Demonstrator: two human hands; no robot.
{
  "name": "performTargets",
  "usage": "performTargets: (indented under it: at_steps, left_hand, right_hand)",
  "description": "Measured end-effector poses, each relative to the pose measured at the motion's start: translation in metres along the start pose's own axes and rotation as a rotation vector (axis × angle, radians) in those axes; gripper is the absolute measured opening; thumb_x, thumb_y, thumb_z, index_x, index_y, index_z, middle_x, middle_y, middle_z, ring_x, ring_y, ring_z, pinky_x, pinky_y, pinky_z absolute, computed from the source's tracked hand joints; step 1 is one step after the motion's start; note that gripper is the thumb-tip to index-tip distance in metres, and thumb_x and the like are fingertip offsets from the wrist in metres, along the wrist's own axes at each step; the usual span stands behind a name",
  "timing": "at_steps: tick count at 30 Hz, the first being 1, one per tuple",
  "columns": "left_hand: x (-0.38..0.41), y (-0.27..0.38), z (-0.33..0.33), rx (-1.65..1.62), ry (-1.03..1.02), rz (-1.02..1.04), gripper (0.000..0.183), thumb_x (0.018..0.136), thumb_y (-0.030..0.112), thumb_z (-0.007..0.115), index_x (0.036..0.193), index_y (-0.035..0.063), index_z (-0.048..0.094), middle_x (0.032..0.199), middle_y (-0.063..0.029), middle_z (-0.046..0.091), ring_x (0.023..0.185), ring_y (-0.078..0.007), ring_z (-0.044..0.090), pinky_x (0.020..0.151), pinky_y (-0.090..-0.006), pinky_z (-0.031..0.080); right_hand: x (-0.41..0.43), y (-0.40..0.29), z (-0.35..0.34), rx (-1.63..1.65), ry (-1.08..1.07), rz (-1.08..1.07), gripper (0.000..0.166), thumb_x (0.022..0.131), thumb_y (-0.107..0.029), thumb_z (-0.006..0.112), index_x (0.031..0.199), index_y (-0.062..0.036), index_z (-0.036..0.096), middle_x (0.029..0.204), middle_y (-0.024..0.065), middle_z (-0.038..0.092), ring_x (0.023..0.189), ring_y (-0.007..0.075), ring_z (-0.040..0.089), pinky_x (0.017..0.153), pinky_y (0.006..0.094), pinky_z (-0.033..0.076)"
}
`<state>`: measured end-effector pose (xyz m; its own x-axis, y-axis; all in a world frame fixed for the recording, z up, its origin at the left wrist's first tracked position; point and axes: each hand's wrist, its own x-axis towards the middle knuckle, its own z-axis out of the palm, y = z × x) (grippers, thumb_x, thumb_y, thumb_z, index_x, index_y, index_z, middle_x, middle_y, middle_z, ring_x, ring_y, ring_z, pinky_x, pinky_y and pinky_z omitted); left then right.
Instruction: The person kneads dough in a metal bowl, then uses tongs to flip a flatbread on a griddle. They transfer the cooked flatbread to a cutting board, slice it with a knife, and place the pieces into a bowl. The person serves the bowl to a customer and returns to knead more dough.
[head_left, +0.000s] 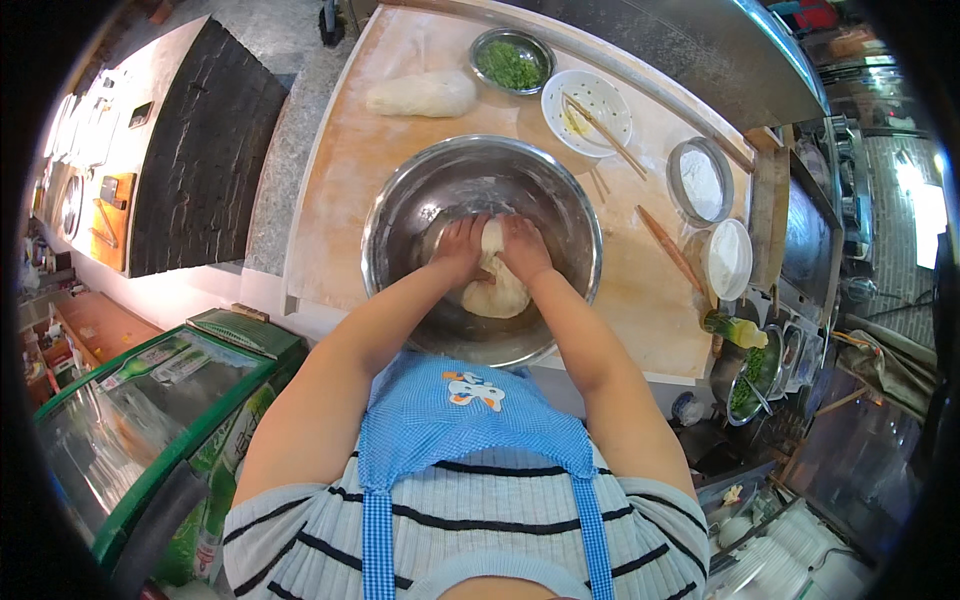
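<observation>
A lump of pale dough (498, 294) lies in a wide stainless steel bowl (574, 184) in front of me. Both hands are down inside the bowl. On the dough's left side my left hand (459, 247) grips it, the thumb pointing inward across it. My right hand (523, 246) holds the dough from the right, fingers bent over its far part. Some dough shows between the two hands. Their fingertips are partly hidden at the far side of the lump. Whitish smears of flour or dough cling to the bowl's inner wall.
Beyond the bowl on the floured wooden board (330, 187) are a dough log (421, 94), a steel bowl of chopped greens (510, 64) and a white bowl (555, 112) with chopsticks (606, 136). A rolling pin (669, 247), a flour sieve (701, 180), a white bowl of powder (729, 259) and a bottle (731, 328) stand right.
</observation>
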<state>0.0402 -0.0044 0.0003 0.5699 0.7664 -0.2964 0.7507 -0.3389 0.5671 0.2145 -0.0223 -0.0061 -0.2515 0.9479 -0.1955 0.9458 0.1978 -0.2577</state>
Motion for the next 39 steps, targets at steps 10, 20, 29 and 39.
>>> performTargets:
  at_steps: [10,20,29,39]
  left_hand:
    - [-0.025,0.016,-0.081,-0.052,-0.421,0.261,0.107,0.059,0.046,0.086,0.144,0.0067,0.034,0.139,-0.0205,0.042,0.131,-0.0409,0.038,0.110,-0.0507,0.031]
    - [-0.051,0.022,0.016,0.331,0.266,0.269,0.052,0.082,0.016,0.054,0.130,-0.0006,0.044,0.117,-0.0178,0.053,0.108,-0.0329,0.054,0.097,-0.0456,0.041]
    - [0.012,-0.086,0.077,-0.287,0.000,0.135,0.101,0.069,0.037,0.082,0.146,0.0000,0.027,0.142,-0.0226,0.037,0.132,-0.0385,0.039,0.108,-0.0414,0.035]
    - [-0.015,0.008,-0.062,0.061,-0.544,0.185,0.110,0.061,0.047,0.084,0.146,0.0024,0.030,0.136,-0.0244,0.043,0.134,-0.0395,0.037,0.105,-0.0450,0.039]
  right_hand:
    - [-0.090,-0.038,-0.040,0.233,0.060,-0.216,0.084,0.064,-0.025,0.081,0.133,-0.0004,0.041,0.127,0.0207,0.046,0.122,0.0394,0.043,0.102,0.0462,0.038]
    - [-0.069,-0.030,0.001,0.073,0.220,-0.111,0.049,0.084,-0.010,0.052,0.131,0.0036,0.045,0.121,0.0198,0.052,0.117,0.0380,0.049,0.102,0.0464,0.038]
    - [-0.012,-0.015,-0.012,0.030,-0.097,-0.077,0.061,0.078,-0.016,0.064,0.132,0.0020,0.044,0.122,0.0207,0.054,0.115,0.0359,0.051,0.099,0.0444,0.039]
    - [-0.074,-0.044,-0.050,0.164,0.061,-0.124,0.082,0.068,-0.023,0.077,0.135,0.0029,0.038,0.123,0.0221,0.049,0.116,0.0374,0.047,0.100,0.0448,0.039]
